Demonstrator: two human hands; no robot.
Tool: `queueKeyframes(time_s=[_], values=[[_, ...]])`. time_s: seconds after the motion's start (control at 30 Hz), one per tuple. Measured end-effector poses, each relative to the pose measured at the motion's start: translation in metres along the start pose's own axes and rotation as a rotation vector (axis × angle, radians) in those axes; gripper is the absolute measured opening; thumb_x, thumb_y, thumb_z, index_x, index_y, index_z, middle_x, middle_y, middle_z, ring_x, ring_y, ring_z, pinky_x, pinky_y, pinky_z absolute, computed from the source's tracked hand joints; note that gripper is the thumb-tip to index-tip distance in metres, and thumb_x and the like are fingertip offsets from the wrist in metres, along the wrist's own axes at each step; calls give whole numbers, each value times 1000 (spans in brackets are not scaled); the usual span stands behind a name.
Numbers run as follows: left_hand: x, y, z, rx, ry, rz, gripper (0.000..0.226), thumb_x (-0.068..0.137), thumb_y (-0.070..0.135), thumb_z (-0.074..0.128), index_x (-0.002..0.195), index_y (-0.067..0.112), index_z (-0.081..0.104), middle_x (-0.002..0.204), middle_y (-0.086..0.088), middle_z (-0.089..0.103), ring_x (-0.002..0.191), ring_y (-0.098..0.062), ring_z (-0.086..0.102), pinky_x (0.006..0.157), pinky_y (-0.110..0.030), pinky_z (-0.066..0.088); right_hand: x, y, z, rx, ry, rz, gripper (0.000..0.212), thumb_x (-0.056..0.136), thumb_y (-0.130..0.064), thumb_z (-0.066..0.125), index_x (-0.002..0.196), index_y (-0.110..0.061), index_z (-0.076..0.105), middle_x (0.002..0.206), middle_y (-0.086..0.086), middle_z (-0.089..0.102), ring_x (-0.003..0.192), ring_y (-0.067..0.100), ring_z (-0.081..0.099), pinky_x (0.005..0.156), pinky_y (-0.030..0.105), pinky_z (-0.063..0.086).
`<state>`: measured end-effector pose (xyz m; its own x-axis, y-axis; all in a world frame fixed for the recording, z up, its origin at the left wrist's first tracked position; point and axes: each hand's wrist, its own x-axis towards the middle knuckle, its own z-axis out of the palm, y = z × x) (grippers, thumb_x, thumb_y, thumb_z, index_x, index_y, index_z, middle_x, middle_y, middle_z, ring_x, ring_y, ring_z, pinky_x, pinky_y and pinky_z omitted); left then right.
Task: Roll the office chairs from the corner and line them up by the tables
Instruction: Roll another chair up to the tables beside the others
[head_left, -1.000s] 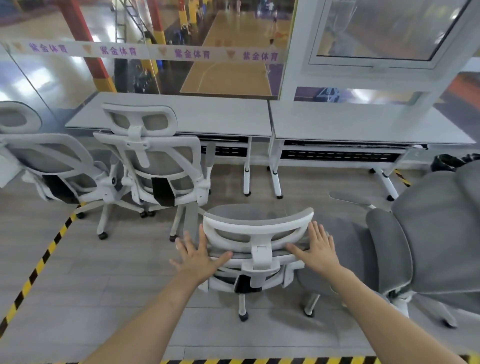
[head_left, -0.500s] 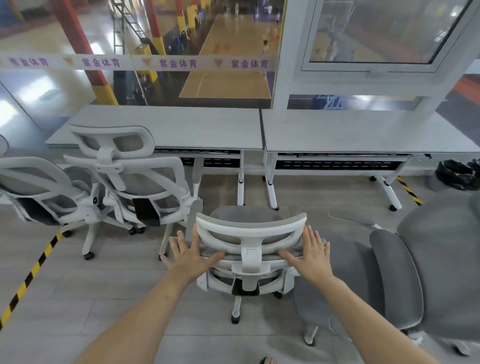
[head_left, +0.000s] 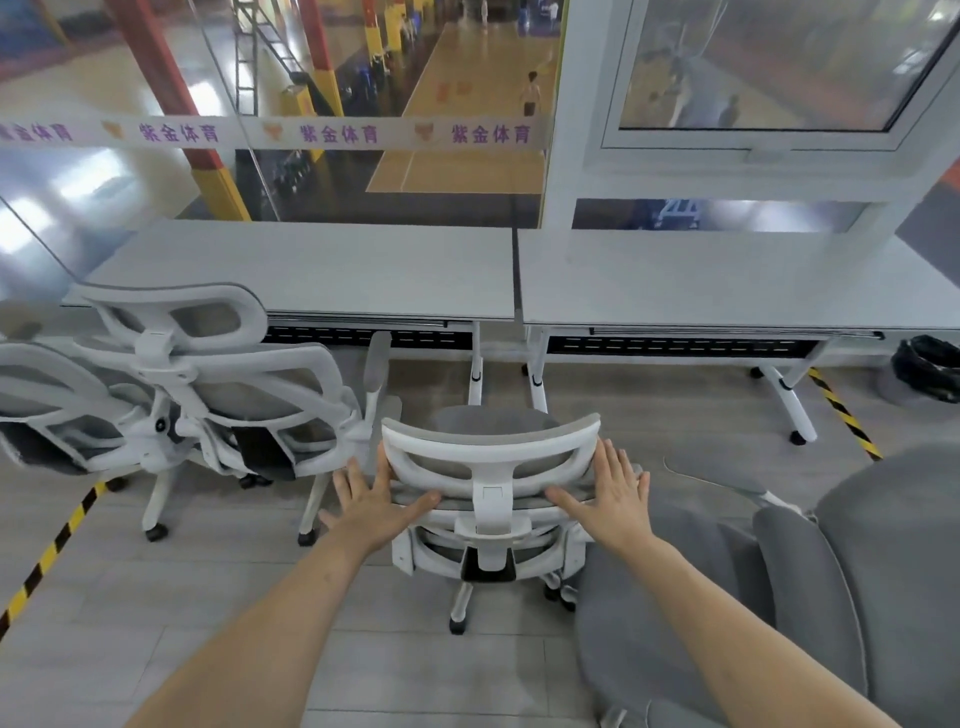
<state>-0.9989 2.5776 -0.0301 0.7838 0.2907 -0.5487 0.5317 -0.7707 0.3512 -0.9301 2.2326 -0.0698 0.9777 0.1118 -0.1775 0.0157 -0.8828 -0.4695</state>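
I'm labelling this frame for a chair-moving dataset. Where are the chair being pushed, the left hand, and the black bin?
pushed chair (head_left: 491, 448), head view, on the white headrest frame.
left hand (head_left: 370, 503), head view, on the back of the hand.
black bin (head_left: 930, 366), head view, on its dark liner.

Office chair (head_left: 491, 467) — glossy white plastic frame, grey mesh cloth; tables (head_left: 322, 270) matt grey.

The white chair (head_left: 491, 493) under both hands now stands closer to the tables (head_left: 363, 270) than a second ago, nearer the gap where the two tabletops meet. The parked chair (head_left: 218, 395) on its left now sits just beside it. The left hand (head_left: 371, 501) and right hand (head_left: 610, 493) keep pressing flat on the backrest.
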Motion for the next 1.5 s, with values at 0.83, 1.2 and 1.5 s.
queueKeyframes(time_s=[0.83, 1.2, 1.5], values=[[121, 72, -50, 55, 35, 30, 124, 62, 106, 36, 141, 52, -43, 167, -8, -33, 154, -34, -29, 119, -74, 5, 148, -9, -32, -7, 8, 61, 145, 52, -112, 18, 165, -24, 2, 174, -5, 1, 159, 18, -4, 126, 56, -6], [102, 66, -32, 55, 54, 23, 132, 55, 111, 32, 150, 49, -35, 166, -4, -36, 154, -31, -31, 121, -69, 5, 119, 3, -27, -23, 7, 52, 131, 63, -107, 24, 165, -29, -5, 174, 2, -3, 160, 20, 1, 128, 51, -4], [74, 55, -12, 106, 34, 15, 132, 51, 112, 27, 141, 47, -45, 164, -6, -39, 152, -32, -33, 122, -68, 3, 71, 17, -21, -22, 41, 31, 120, 70, -103, 27, 164, -36, -8, 173, 8, -4, 159, 26, 8, 128, 50, -4]])
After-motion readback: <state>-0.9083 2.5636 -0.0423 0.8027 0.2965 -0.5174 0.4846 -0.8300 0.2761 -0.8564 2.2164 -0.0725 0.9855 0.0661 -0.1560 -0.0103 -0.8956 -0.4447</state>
